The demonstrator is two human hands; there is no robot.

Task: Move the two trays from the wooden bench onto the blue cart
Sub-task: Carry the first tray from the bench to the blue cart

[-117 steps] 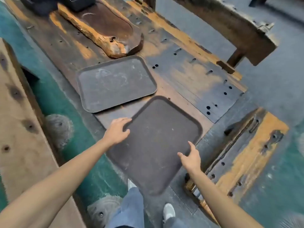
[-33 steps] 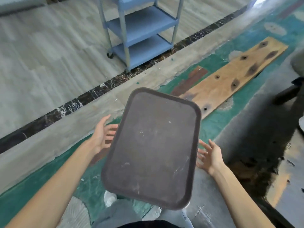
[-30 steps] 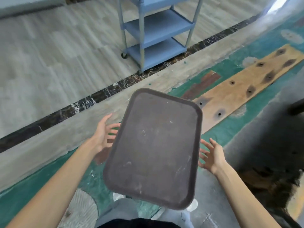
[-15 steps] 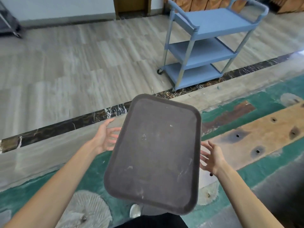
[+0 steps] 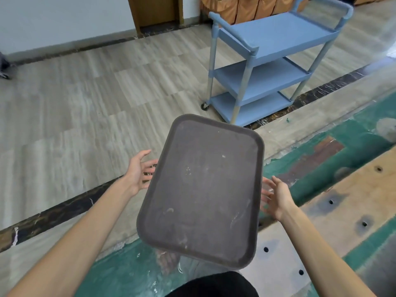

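A dark brown rectangular tray [image 5: 203, 191] hangs level in front of me, carried between both hands. My left hand [image 5: 140, 171] presses its left long edge with the fingers under the rim. My right hand [image 5: 276, 195] holds the right long edge the same way. The blue cart [image 5: 276, 37] with three shelves stands ahead to the upper right on the pale wood floor, all shelves bare. The wooden bench and the second tray are out of view.
A dark marble strip [image 5: 53, 213] crosses the floor between me and the cart. A green-painted floor [image 5: 128, 273] lies underfoot, with a long drilled wooden plank [image 5: 351, 202] at the right. A wooden door [image 5: 156, 11] and wall are at the back.
I lifted the tray off the bench and turned away from it. In the last second the view swung up and the cart came fuller and nearer into view; the grip is unchanged.
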